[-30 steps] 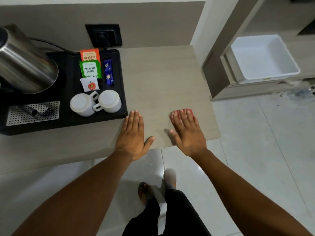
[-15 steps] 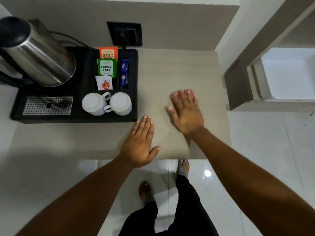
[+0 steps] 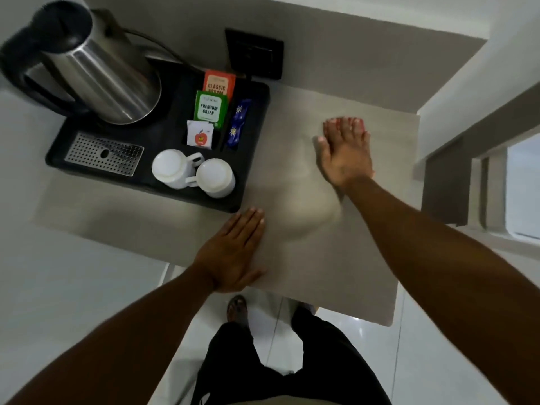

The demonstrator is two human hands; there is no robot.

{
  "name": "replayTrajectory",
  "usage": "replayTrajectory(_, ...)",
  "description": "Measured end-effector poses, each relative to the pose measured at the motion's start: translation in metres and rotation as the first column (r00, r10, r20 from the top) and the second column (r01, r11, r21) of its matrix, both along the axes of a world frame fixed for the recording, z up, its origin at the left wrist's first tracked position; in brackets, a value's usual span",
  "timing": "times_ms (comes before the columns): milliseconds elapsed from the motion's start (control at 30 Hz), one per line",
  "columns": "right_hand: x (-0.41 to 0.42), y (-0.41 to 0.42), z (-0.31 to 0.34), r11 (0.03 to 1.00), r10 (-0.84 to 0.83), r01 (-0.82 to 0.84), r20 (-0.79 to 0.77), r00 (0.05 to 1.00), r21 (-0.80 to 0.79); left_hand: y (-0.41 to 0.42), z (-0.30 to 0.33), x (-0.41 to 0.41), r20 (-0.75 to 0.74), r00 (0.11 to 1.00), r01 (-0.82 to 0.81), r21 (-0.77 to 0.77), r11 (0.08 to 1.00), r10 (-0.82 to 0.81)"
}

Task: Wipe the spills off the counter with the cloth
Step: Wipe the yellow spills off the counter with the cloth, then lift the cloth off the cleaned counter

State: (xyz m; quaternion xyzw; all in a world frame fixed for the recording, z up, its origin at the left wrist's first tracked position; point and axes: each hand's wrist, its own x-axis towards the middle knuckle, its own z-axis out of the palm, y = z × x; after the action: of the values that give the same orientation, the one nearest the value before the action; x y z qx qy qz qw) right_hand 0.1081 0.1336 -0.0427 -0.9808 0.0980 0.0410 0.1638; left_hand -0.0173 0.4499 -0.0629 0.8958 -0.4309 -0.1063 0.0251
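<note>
Both hands lay flat and open on the counter (image 3: 292,118), holding nothing. The right hand (image 3: 346,154) was far up on the bare half, palm down, fingers stretched out and close together, pointing toward the back wall. The left hand (image 3: 232,254) rested at the front edge, also palm down with straight fingers, and its fingertips came near the front corner of the black tray (image 3: 254,171) without touching it, as far as I could tell.

The cloth was not visible anywhere; nothing showed under either palm or at the sides of the fingers, so I could not say where it was. A spill was also hard to find: there was only a paler, soft-edged patch on the surface between the two hands, which could be moisture or only a reflection of light.

I judged that the left hand was placed there to support the body while leaning forward, and that the right hand was passing over the surface, perhaps to feel for wetness. The wiping itself seemed not yet begun, because it needs the cloth.

The tray filled the left part, carrying a steel kettle (image 3: 96,71), a perforated metal grid (image 3: 103,154), two white cups (image 3: 194,173) turned upside down, and some tea sachets (image 3: 211,105). This arrangement left only the right part free for the hands.
</note>
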Motion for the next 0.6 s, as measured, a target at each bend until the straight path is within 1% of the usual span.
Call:
replayTrajectory(33,-0.004,0.019,-0.001,1.0,0.028,-0.028,0.017,0.999,0.014,0.001,0.0,-0.001,-0.005,1.0,0.005,-0.002,1.0,-0.005)
replayTrajectory(100,-0.037,0.058,-0.005,0.994,0.105,-0.107,0.058,0.993,0.022,0.001,-0.001,-0.003,-0.012,1.0,0.007,-0.003,1.0,-0.007)
replayTrajectory(133,-0.063,0.073,-0.007,0.989,0.144,-0.146,0.083,0.986,0.019,-0.001,-0.001,-0.002,-0.014,1.0,0.003,-0.003,1.0,-0.003)
replayTrajectory(200,-0.115,0.09,-0.011,0.97,0.243,-0.244,0.079,0.967,0.011,-0.003,0.003,0.005,-0.029,1.0,0.004,-0.021,1.0,-0.005)
replayTrajectory(233,-0.145,0.095,-0.005,0.973,0.232,-0.23,0.098,0.968,-0.023,0.003,0.008,0.009,-0.017,0.999,0.045,-0.054,0.998,-0.046)
replayTrajectory(267,-0.172,0.095,0.001,0.979,0.205,-0.202,0.115,0.972,-0.034,0.008,0.014,0.013,0.0,0.995,0.096,-0.06,0.994,-0.097)
replayTrajectory(333,-0.198,0.065,-0.002,0.986,0.161,-0.165,0.103,0.982,0.03,0.005,0.013,0.017,-0.015,0.998,0.065,-0.054,0.996,-0.066)
replayTrajectory(400,-0.216,0.048,0.0,0.998,-0.034,0.028,0.094,0.995,0.056,0.015,0.01,0.008,-0.003,0.996,0.095,-0.037,0.995,-0.095)
replayTrajectory(500,-0.166,0.022,0.005,0.967,-0.253,0.251,0.043,0.967,0.04,0.012,0.005,0.002,-0.029,0.999,0.045,-0.026,0.999,-0.046)
replayTrajectory(533,-0.144,0.019,0.008,0.954,-0.299,0.297,0.035,0.954,0.052,0.008,0.004,0.0,-0.027,0.999,0.031,-0.029,0.999,-0.032)
replayTrajectory(567,-0.128,0.024,0.011,0.947,-0.317,0.315,0.024,0.948,0.06,0.004,0.004,-0.001,-0.028,0.999,0.022,-0.033,0.999,-0.023)
replayTrajectory(600,-0.119,0.036,0.011,0.952,-0.301,0.299,0.03,0.953,0.067,0.002,0.002,-0.001,-0.029,0.999,0.015,-0.033,0.999,-0.016)
